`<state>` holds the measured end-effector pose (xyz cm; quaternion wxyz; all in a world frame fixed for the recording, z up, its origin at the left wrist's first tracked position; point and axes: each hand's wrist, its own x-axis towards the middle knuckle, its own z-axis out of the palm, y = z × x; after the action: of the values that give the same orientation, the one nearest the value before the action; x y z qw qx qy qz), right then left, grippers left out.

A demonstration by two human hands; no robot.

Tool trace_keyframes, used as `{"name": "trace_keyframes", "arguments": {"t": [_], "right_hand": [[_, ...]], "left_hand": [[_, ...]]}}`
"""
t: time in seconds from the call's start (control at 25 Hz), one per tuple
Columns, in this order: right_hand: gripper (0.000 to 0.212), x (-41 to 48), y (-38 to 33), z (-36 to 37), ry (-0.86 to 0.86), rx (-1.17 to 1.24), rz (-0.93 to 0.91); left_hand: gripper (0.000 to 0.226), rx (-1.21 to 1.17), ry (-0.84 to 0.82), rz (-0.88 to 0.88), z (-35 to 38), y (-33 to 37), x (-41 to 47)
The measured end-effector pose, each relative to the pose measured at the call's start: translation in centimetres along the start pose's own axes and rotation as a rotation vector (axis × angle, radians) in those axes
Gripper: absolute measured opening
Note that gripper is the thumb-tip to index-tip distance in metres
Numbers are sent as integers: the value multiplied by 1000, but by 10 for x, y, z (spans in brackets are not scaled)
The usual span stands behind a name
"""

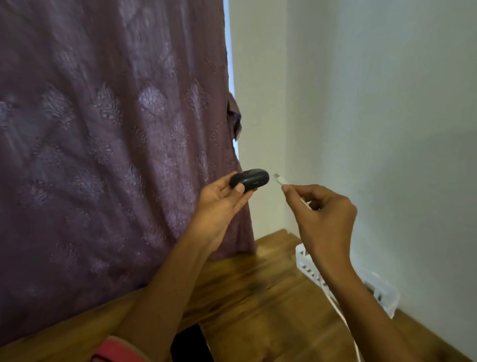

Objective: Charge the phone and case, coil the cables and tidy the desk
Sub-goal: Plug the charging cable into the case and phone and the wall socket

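Note:
My left hand [219, 206] holds a small black earbud case [250, 179] raised in front of the curtain, its charging port facing right. My right hand [323, 215] pinches a white cable just behind its plug [278, 178]. The plug tip points at the case and sits a short gap to its right, not touching. The white cable [344, 321] hangs down under my right forearm toward the wooden desk [264, 294]. A black phone [192, 349] lies flat on the desk near the bottom edge, partly hidden by my left forearm.
A purple patterned curtain [99, 148] hangs along the desk's back edge on the left. A white plastic basket [384, 295] stands on the desk against the pale wall on the right. A pink sleeve [116, 361] shows at the bottom.

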<state>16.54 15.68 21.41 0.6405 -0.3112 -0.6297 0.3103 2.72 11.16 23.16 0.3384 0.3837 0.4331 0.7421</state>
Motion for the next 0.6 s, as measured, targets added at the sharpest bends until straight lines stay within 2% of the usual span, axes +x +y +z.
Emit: {"name": "trace_keyframes", "arguments": {"t": [0.24,0.6], "right_hand": [[11,10,-19,-7,52,-51,-118],[16,22,-23,-14,59,-45,-128]], "left_hand": [[38,22,-28,59,41,21,0],[39,82,-43,124,58,25,-3]]}}
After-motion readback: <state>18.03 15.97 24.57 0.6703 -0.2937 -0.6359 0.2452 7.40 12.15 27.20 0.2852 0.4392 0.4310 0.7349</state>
